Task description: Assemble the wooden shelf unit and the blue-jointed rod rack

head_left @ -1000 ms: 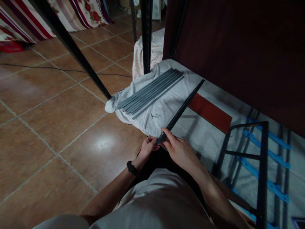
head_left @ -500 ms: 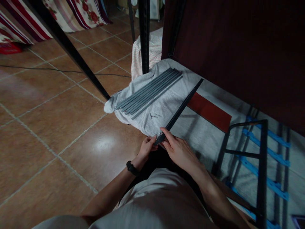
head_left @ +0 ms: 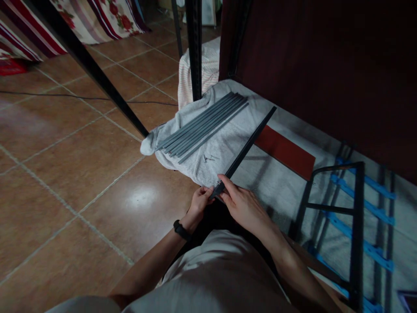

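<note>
A long black metal bar slants away from me over a grey cloth. My left hand pinches its near end, the thumb on top. Close by, my right hand grips the same bar from the right, index finger and thumb along its side. A small shiny fitting, perhaps a screw, shows on the bar by my fingertips; its kind is too small to tell. Several loose screws lie on the cloth ahead of my left hand. Behind them rests a bundle of grey metal rods.
A reddish-brown board lies right of the bar. Further right are a black metal frame and blue plastic strips. Black posts rise at the far side and left. A dark red panel borders the back, and a cable crosses the tiled floor.
The view has shifted very slightly. Both hands keep their places on the black bar, with hardly any visible movement.
</note>
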Demonstrator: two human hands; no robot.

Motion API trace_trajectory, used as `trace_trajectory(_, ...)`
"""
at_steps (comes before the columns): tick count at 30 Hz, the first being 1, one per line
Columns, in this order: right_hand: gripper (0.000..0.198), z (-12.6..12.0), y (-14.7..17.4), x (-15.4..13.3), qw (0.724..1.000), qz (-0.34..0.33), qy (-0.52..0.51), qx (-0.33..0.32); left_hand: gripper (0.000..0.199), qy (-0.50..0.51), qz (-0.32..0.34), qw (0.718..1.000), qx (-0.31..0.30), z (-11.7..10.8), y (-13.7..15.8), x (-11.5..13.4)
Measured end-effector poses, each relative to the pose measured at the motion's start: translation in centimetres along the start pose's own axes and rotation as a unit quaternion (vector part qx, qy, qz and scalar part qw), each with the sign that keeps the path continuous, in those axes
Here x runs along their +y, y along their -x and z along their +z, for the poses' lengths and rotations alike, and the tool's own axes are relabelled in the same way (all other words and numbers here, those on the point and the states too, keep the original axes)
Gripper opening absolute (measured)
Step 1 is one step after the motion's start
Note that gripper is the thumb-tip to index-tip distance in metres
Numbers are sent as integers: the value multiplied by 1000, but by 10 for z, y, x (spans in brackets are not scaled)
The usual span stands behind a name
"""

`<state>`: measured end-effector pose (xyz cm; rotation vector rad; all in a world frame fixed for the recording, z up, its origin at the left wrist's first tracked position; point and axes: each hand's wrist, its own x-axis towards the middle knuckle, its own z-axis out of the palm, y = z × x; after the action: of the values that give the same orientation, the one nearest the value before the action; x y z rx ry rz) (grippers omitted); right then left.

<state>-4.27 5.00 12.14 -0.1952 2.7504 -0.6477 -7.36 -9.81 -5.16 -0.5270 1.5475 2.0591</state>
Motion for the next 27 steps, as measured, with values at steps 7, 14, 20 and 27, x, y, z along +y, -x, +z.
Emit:
trace_trajectory(7, 53, 1, -1, 0, 1000, -1, -7, 1, 40, 4, -5, 1000, -9, -1, 4, 0)
trace_trajectory(14, 54, 1, 0, 1, 1000, 0, -7, -1, 39, 9, -2, 1000, -10, 0, 1, -1)
trace_trajectory(20, 53, 2, 0, 1, 1000, -2, -12, 3, 41, 14, -5, 1000, -25, -2, -3, -3)
trace_trajectory(27, 54, 2, 0, 1, 1000, -6, -18, 5, 41, 20, -12, 999, -22, -4, -3, -6)
